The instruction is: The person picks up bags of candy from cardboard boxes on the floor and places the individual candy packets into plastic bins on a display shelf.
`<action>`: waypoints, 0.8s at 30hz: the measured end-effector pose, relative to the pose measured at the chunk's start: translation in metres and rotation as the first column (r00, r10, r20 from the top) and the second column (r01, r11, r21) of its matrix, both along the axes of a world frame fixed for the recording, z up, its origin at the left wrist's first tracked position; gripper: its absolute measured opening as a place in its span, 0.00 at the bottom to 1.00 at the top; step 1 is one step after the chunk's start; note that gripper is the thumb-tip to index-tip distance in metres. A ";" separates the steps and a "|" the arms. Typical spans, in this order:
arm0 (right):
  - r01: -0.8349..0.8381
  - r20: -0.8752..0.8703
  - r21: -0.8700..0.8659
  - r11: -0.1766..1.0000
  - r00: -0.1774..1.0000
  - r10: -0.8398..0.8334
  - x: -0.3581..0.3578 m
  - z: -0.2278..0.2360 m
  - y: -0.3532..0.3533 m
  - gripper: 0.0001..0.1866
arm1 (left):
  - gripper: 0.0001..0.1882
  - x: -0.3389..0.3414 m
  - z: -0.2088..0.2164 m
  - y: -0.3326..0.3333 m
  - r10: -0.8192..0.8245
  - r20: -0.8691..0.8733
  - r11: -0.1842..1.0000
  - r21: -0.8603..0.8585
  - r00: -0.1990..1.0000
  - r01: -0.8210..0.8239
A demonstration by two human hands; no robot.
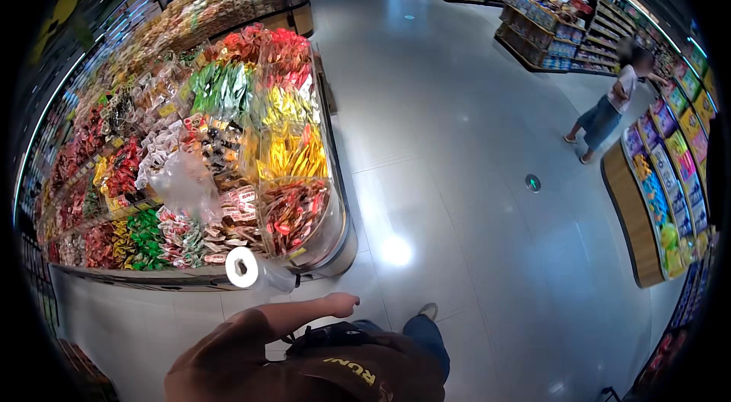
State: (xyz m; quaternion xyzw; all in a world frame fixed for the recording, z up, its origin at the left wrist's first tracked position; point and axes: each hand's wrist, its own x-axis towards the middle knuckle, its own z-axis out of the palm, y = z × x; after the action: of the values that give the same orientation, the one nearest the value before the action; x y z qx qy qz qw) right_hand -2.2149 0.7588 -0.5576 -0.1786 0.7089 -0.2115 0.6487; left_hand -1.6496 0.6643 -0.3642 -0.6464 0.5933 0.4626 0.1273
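The left hand (340, 303) hangs loosely curled and empty, just below the roll of plastic bags (243, 267) at the candy display's (335, 227) near edge. Best reached from the roll's loose end. The right hand is out of sight.

White bag roll (242, 267), red-yellow-green sweets (259, 120), brown sleeve (251, 330)

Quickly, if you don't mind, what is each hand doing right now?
Left hand: not in view.
Right hand: loosely closed, holding nothing, hanging just below the roll of plastic bags at the candy counter.
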 end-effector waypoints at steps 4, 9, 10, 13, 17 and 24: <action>-0.113 -0.170 0.001 0.994 0.979 0.111 0.003 0.065 -0.245 0.13 | 0.24 0.001 0.032 -0.075 0.270 -0.055 0.963 0.020 0.961 -0.269; -0.380 -0.312 -0.138 0.915 0.893 0.324 0.057 0.139 -0.585 0.12 | 0.23 0.045 0.020 -0.214 0.464 -0.108 0.883 -0.022 0.879 -0.469; -0.421 -0.335 -0.148 0.895 0.873 0.356 0.080 0.142 -0.628 0.13 | 0.23 0.057 0.009 -0.237 0.510 -0.107 0.858 -0.010 0.854 -0.514; -0.480 -0.292 -0.138 0.867 0.856 0.427 0.149 0.135 -0.720 0.12 | 0.23 0.104 -0.019 -0.317 0.540 -0.095 0.835 -0.066 0.836 -0.546; -0.623 -0.169 0.075 0.779 0.762 0.625 0.227 0.124 -0.782 0.12 | 0.23 0.165 -0.033 -0.445 0.537 -0.034 0.844 0.016 0.843 -0.537; -0.700 -0.070 0.226 0.678 0.682 0.728 0.384 0.120 -0.935 0.11 | 0.24 0.319 0.017 -0.648 0.529 -0.087 0.847 0.003 0.844 -0.531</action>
State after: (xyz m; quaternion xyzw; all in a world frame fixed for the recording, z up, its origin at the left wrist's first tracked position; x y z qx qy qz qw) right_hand -1.8306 -0.1758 -0.4373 -0.3977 0.6463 0.1387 0.6363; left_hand -1.3307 0.0167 -0.3473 -0.7662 0.4016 0.5003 -0.0375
